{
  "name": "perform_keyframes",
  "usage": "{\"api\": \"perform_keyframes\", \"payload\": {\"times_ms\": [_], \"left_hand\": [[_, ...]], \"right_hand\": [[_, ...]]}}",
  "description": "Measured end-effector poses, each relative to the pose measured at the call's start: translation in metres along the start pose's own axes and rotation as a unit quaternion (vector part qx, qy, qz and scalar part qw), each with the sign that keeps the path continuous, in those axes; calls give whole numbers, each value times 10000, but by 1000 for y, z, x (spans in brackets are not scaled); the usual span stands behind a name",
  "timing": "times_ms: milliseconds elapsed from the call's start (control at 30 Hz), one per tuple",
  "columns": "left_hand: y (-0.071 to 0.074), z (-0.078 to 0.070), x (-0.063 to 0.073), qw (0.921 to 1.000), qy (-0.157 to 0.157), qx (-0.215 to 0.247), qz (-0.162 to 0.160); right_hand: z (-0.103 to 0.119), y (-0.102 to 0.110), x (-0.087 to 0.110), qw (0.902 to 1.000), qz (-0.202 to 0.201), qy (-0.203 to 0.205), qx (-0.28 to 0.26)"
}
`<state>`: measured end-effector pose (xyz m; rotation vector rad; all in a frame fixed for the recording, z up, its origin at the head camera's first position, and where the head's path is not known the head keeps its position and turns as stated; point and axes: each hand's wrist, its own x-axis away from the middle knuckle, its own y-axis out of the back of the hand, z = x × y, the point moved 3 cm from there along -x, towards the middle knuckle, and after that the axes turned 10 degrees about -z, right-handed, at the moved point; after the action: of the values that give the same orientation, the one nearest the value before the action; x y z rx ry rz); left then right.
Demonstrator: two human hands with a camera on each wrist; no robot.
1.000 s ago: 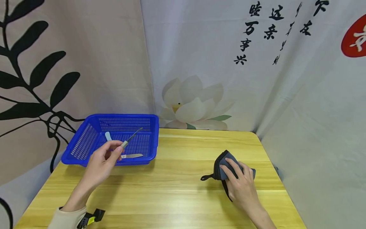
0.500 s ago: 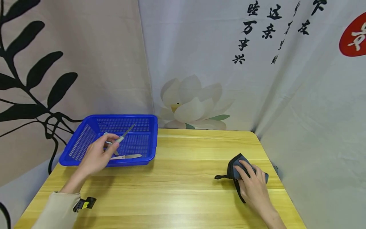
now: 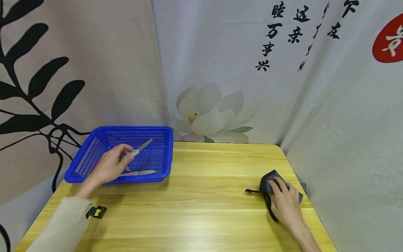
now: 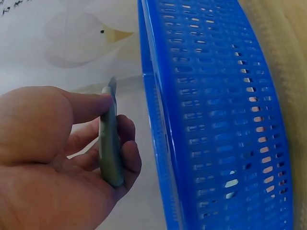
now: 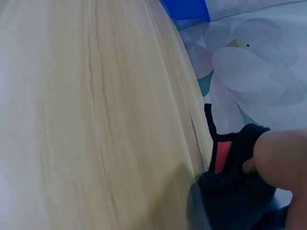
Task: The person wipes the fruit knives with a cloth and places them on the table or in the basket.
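In the head view my left hand (image 3: pixel 110 164) is above the blue basket (image 3: pixel 171 150). Between thumb and fingers it pinches a small knife (image 3: pixel 142 146) by its pale green handle, blade pointing up and to the right. The left wrist view shows the knife handle (image 4: pixel 110 148) across the fingers, beside the basket wall (image 4: pixel 211 115). A second knife (image 3: pixel 145 172) lies inside the basket; my hand partly hides another pale blade (image 3: pixel 127 168). At the table's right, my right hand (image 3: pixel 286 204) grips a dark blue-grey fabric piece (image 3: pixel 274 176) with black trim and a hanging loop.
The yellow wood-grain table (image 3: pixel 201 196) spreads between the basket and the fabric piece. A printed curtain (image 3: pixel 220 52) hangs behind the table. In the right wrist view a small red patch (image 5: pixel 222 156) shows on the fabric piece.
My right hand has moved to the right with the fabric piece, nearer the table's right edge. My left hand, with the knife, has shifted left and slightly forward over the basket.
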<state>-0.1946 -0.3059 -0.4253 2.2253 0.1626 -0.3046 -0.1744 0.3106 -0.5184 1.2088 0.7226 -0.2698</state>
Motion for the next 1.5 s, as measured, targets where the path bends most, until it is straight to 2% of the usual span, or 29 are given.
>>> {"api": "perform_keyframes", "payload": {"times_ms": [200, 400, 600, 733, 867, 1000, 1133, 1300, 1500], "left_hand": [[-7, 2, -5, 9999, 70, -44, 150], [-9, 5, -6, 9997, 94, -93, 207], [-7, 8, -3, 9996, 26, -280, 33], [-10, 7, 0, 9998, -145, -145, -39], [-17, -1, 7, 9985, -496, -72, -218], [-28, -16, 16, 9961, -771, 41, -437], [-43, -42, 27, 9901, -1225, 172, -670], [-64, -82, 44, 9751, -2014, 157, -915], [-87, -127, 68, 9563, -2805, 54, -823]], "right_hand": [[-4, -1, 0, 9996, 211, -160, 16], [7, 0, -3, 9998, -105, 152, -91], [25, -1, -8, 9975, -228, 563, -368], [37, -3, -10, 9945, -202, 742, -717], [50, -7, -13, 9907, -166, 949, -965], [61, -12, -13, 9878, 81, 1062, -1135], [70, -17, -14, 9849, 247, 1151, -1271], [81, -20, -17, 9810, 240, 1374, -1346], [98, -22, -21, 9771, 335, 1612, -1351]]}}
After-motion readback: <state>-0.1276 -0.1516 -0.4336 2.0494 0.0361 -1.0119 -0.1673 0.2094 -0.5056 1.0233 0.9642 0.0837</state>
